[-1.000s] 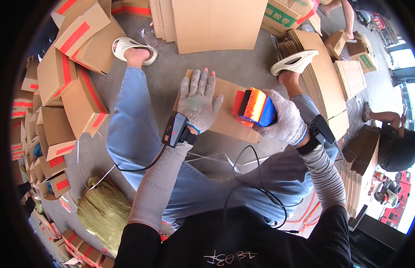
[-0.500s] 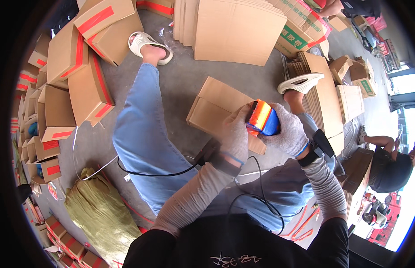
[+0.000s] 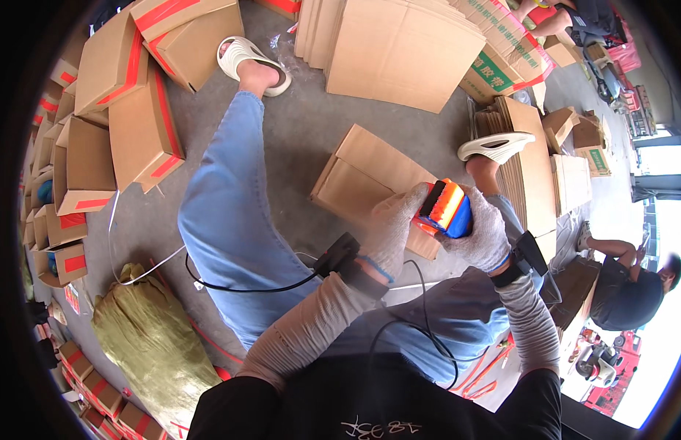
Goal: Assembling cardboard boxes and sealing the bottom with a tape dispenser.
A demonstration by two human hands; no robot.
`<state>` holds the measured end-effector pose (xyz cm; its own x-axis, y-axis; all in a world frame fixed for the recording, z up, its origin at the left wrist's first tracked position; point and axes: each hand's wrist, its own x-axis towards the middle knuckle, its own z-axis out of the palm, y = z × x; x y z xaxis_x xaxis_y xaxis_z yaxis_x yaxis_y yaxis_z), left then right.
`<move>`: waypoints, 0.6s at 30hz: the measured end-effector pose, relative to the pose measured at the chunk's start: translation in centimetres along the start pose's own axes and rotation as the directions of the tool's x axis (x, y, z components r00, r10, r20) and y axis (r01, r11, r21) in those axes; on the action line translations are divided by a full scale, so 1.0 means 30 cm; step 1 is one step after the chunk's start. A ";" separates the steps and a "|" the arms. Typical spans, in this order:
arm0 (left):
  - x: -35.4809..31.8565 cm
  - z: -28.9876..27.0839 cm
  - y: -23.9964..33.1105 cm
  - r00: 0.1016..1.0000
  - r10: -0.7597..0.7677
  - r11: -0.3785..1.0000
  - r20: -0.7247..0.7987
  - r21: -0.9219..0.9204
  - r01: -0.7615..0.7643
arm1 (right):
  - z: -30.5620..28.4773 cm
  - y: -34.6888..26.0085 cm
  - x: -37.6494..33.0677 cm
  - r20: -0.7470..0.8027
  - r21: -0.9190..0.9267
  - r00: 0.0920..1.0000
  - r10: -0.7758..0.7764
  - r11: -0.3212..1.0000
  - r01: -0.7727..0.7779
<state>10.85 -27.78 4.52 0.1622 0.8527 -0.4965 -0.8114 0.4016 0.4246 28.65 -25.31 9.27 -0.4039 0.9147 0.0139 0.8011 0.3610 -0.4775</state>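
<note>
An orange and blue tape dispenser (image 3: 444,207) sits between both gloved hands above my lap. My right hand (image 3: 481,236) wraps around it from the right side. My left hand (image 3: 395,227) touches its left end with the fingertips. Just beyond the dispenser lies a flat folded cardboard box (image 3: 359,177) on the grey floor between my legs, which are in blue jeans. Black devices with cables are strapped to both wrists.
Taped-up cardboard boxes (image 3: 127,103) are piled at the left. Flat cardboard sheets (image 3: 406,51) are stacked at the top and right (image 3: 527,169). A green sack (image 3: 153,341) lies at the lower left. Another person (image 3: 630,290) crouches at the right.
My left hand left the flat box and came over to the tape dispenser. The dispenser stayed in my right hand, and the view shifted slightly.
</note>
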 end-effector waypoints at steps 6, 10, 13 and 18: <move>0.057 -0.065 -0.032 0.790 0.530 0.508 0.308 0.631 -0.586 | -0.006 -0.017 0.001 0.014 -0.011 1.000 -0.005 1.000 0.005; 0.025 -0.028 0.039 0.727 0.608 0.299 0.320 0.756 -0.583 | -0.022 -0.017 0.002 0.039 -0.016 0.999 0.013 1.000 -0.012; 0.052 -0.073 0.081 0.689 0.654 0.190 0.314 0.813 -0.550 | -0.021 -0.047 0.033 0.118 0.000 0.993 0.027 1.000 -0.027; 0.091 -0.149 0.151 0.579 0.759 0.108 0.297 0.820 -0.562 | -0.002 -0.061 0.076 0.156 -0.056 0.986 0.049 0.998 -0.041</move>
<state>5.13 -25.13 1.71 -0.3555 0.8979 0.2597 0.2821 -0.1619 0.9456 26.31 -23.87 10.23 -0.4283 0.8916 -0.1471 0.8403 0.3331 -0.4276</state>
